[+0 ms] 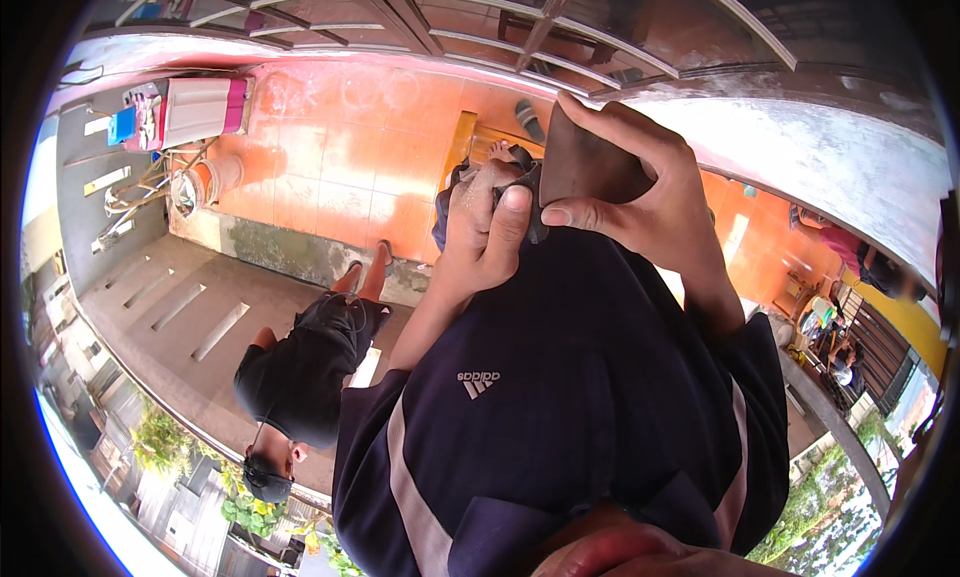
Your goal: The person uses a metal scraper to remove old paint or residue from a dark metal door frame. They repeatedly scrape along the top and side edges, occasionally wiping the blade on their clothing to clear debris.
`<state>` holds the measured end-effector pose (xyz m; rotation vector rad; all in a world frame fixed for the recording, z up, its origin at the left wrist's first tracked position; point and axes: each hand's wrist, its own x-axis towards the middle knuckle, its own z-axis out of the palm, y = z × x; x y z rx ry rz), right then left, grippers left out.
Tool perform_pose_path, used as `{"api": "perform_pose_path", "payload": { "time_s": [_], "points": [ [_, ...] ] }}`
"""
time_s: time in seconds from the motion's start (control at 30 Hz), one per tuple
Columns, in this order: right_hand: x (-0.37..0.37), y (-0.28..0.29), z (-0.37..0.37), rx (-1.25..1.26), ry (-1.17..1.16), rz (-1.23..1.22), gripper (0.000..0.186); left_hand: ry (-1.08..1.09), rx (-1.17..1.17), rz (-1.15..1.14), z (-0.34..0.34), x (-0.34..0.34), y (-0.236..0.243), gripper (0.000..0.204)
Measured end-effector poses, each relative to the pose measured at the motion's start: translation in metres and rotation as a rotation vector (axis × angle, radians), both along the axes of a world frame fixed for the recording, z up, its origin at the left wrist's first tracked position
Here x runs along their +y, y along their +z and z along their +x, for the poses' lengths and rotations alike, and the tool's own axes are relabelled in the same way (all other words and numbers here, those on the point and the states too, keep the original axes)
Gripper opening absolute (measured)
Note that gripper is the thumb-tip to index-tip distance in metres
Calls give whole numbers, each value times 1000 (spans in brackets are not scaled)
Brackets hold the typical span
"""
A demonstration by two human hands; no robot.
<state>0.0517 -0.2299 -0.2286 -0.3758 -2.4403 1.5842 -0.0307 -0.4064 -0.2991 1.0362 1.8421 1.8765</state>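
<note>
My right hand [665, 192] is raised in front of my chest. Its thumb and fingers grip opposite edges of a flat, dark brown squarish piece [590, 162], whose exact kind I cannot make out. Close beside its left edge is my left hand [480, 227], closed with the thumb up. A dark, crumpled cloth [537, 229] shows at the left thumb and fingertips, right against the brown piece. The left palm and most of the left fingers' inner side are hidden.
A yellow-orange wooden bench [464, 142] stands beyond my hands, with a dark sandal [528, 120] near it on orange tiles. To the left, a person in black [300, 367] stands by a low wall. A bucket [222, 177] and a white-and-pink container [200, 112] sit far left.
</note>
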Motion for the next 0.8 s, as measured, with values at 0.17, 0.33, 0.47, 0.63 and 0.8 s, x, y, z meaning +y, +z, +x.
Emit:
{"api": "perform_pose_path", "payload": {
  "time_s": [0.17,0.33,0.47,0.63,0.8],
  "points": [
    [-3,-9,6,32,104,47,83,69,-151,-4,0,6,-2,24],
    [10,-21,4,-5,54,-68,88,39,-100,-31,2,10,0,23],
    [19,-26,4,7,-3,-51,85,-16,-108,17,4,12,1,20],
    [15,-26,7,26,-22,-21,84,-48,1,8,4,13,2,31],
    [13,-20,11,-65,10,-200,89,-36,64,56,3,13,4,30]
  ]
}}
